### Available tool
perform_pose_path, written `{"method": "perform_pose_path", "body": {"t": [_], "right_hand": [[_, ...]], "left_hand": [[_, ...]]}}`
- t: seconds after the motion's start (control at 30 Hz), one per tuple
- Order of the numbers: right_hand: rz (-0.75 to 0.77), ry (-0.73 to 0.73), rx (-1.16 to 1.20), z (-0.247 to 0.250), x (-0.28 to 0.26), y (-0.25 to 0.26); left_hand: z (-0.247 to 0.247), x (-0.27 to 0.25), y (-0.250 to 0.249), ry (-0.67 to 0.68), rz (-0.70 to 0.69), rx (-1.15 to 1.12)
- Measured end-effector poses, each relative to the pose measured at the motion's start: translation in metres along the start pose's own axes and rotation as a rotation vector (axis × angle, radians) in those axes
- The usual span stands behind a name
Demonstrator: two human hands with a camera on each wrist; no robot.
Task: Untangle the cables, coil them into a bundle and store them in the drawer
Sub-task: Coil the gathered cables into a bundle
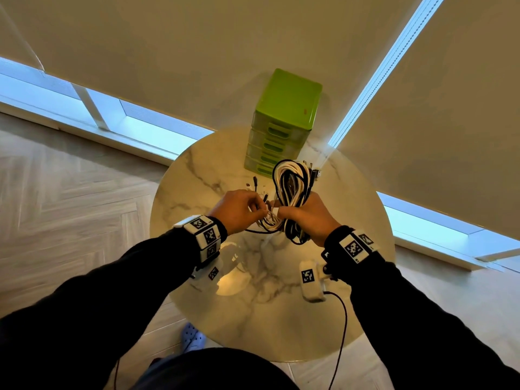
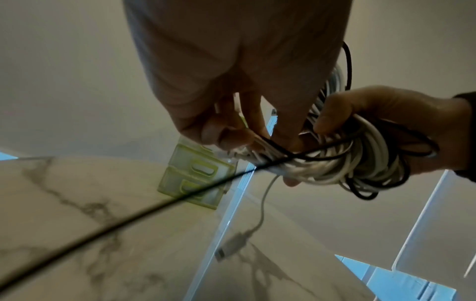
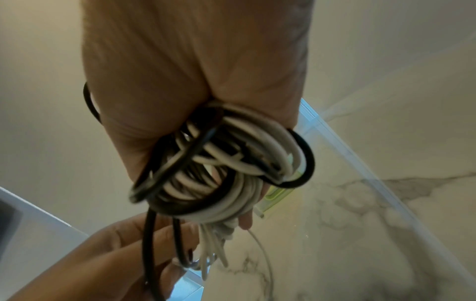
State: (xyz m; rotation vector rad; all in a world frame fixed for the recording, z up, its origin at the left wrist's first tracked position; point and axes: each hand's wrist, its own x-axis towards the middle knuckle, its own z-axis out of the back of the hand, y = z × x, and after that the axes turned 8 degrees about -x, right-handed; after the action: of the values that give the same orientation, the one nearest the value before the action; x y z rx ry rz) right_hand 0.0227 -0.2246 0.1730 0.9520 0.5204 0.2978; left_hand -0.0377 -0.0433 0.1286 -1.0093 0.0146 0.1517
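A coil of black and white cables (image 1: 291, 190) stands up out of my right hand (image 1: 306, 218), which grips it around the middle above the round marble table (image 1: 281, 319). The same bundle (image 3: 221, 167) fills the right wrist view and shows at the right of the left wrist view (image 2: 347, 163). My left hand (image 1: 242, 209) pinches loose cable ends (image 2: 247, 150) right beside the coil. A white plug (image 2: 231, 246) hangs from a thin white lead. The green drawer unit (image 1: 284, 119) stands at the table's far edge, its drawers closed.
Beige roller blinds (image 1: 197, 52) cover the windows behind the table. A white sensor pack (image 1: 311, 281) with a black lead hangs under my right wrist. Herringbone floor (image 1: 70, 206) lies to the left, and a blue shoe (image 1: 192, 337) shows below the table edge.
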Motion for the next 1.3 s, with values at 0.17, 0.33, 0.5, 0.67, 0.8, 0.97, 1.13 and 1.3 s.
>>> {"method": "perform_pose_path", "body": {"t": [0.17,0.33,0.5,0.67,0.8,0.97,1.13,1.3], "right_hand": [[-0.048,-0.078,-0.156,0.0,0.005,-0.004],[-0.087,-0.109,-0.283,0.003,0.005,-0.008],[-0.119,-0.036,-0.174,0.003,0.003,-0.017],[-0.099,-0.048,-0.134,0.005,0.0,-0.018],[-0.107,-0.082,-0.108,0.007,0.001,-0.024],[-0.08,-0.083,-0.023,0.011,-0.007,-0.019],[-0.164,-0.235,0.165,0.016,-0.006,-0.023],[-0.158,-0.309,0.176,0.018,-0.002,-0.021]], "left_hand": [[-0.002,0.002,0.001,0.078,0.172,0.219],[-0.002,-0.003,0.004,-0.09,0.289,0.267],[0.008,-0.007,0.008,-0.163,0.18,0.188],[0.017,-0.016,0.006,0.005,0.119,-0.146],[0.024,-0.01,0.014,-0.007,0.05,-0.014],[0.035,-0.001,0.023,-0.178,0.075,0.109],[0.03,-0.009,0.018,0.01,0.112,-0.036],[0.006,-0.026,-0.008,0.126,0.071,-0.246]]}}
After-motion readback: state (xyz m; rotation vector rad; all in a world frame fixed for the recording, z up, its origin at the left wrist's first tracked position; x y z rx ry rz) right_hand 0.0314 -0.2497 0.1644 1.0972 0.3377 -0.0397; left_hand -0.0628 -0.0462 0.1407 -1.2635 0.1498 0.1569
